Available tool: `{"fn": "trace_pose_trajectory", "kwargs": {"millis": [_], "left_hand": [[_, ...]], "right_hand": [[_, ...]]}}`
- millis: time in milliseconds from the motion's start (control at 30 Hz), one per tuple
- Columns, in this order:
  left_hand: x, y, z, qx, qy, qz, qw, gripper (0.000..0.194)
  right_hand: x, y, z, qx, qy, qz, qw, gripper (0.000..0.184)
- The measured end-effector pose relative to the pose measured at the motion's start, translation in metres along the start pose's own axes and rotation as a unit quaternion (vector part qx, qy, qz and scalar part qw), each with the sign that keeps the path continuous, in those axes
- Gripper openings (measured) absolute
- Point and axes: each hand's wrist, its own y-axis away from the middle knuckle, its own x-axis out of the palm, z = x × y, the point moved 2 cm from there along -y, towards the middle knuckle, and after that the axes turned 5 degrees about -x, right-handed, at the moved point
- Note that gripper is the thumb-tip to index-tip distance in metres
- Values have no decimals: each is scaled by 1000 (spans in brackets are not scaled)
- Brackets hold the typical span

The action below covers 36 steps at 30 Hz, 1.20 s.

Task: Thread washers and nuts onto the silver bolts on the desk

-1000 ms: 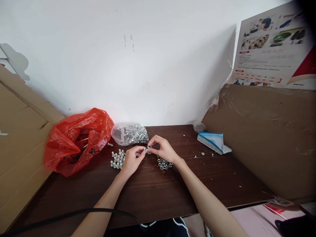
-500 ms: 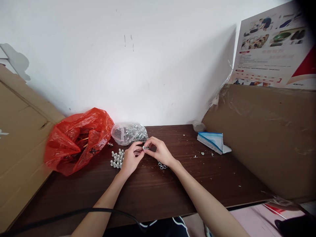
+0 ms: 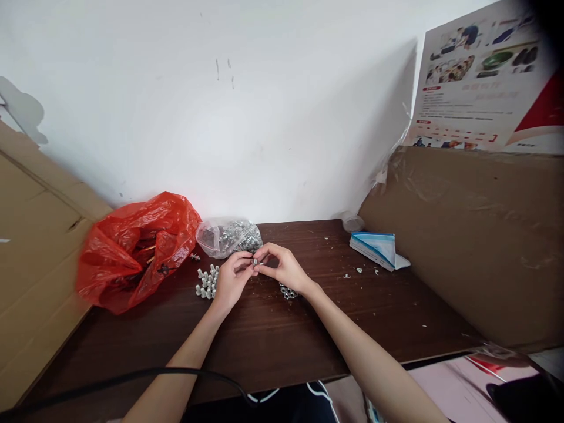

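Observation:
Fingertips of my left hand (image 3: 231, 279) and my right hand (image 3: 284, 270) meet over the middle of the table. Between them they pinch a small silver bolt (image 3: 255, 262); the fingers cover much of it, and whether a nut is on it I cannot tell. Left of my left hand stands a cluster of several bolts (image 3: 206, 283), heads down. Under my right wrist lies a group of several shiny nuts (image 3: 288, 291), partly hidden by the hand.
A red plastic bag (image 3: 132, 258) of dark parts sits at the left, beside a clear bag (image 3: 240, 236) of metal hardware. Toward the right lie a blue-and-white packet (image 3: 373, 249) and scraps. Cardboard (image 3: 476, 235) walls both sides. A black cable (image 3: 176, 371) crosses the front.
The bolt has turned slightly between my fingertips. Both hands stay together in nearly the same place, and the whole view has shifted a little.

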Motion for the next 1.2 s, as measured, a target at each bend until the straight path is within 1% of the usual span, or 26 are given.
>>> {"fn": "trace_pose_trajectory", "kwargs": {"millis": [67, 133, 167, 200, 233, 333, 367, 433, 567, 633, 700, 800, 900, 1100, 1200], "left_hand": [[0, 0, 0, -12, 9, -8, 1000, 40], [0, 1, 0, -23, 17, -10, 1000, 40], [0, 1, 0, -26, 22, -9, 999, 39], [0, 2, 0, -29, 27, -8, 999, 39], [0, 2, -1, -35, 32, -7, 999, 38], [-1, 4, -4, -60, 43, -13, 997, 38], [-2, 5, -5, -66, 45, -15, 997, 38], [-2, 6, -8, -69, 47, -14, 996, 39], [0, 7, -9, -67, 29, -7, 997, 41], [1, 7, -9, -71, 14, -8, 997, 43], [1, 6, -7, -77, 13, -10, 997, 45], [1, 6, -7, -87, 43, -11, 995, 45], [1, 6, -7, -91, 62, -14, 994, 44], [1, 5, -8, -69, 5, -11, 998, 37], [0, 5, -6, -65, -22, -13, 998, 33]], "right_hand": [[-10, -1, 1, -3, 1, -20, 1000, 19], [-25, -1, 0, 0, 18, -62, 998, 16], [-34, 0, -1, 8, 34, -72, 997, 15], [-41, 2, -3, 28, 52, -67, 996, 15], [-48, 4, -6, 53, 64, -36, 996, 15], [-59, 11, -13, 127, 54, 99, 985, 16], [-60, 13, -15, 146, 47, 136, 979, 16], [-62, 16, -16, 175, 31, 181, 967, 17], [-63, 18, -17, 215, 3, 228, 950, 22], [-64, 19, -17, 231, 16, 258, 938, 27], [-64, 20, -18, 229, 37, 280, 932, 32], [-63, 20, -17, 214, 50, 294, 930, 31], [-61, 20, -17, 221, 48, 296, 928, 28], [-61, 19, -18, 216, 34, 282, 934, 21], [-61, 19, -19, 217, 36, 284, 933, 22]]}}
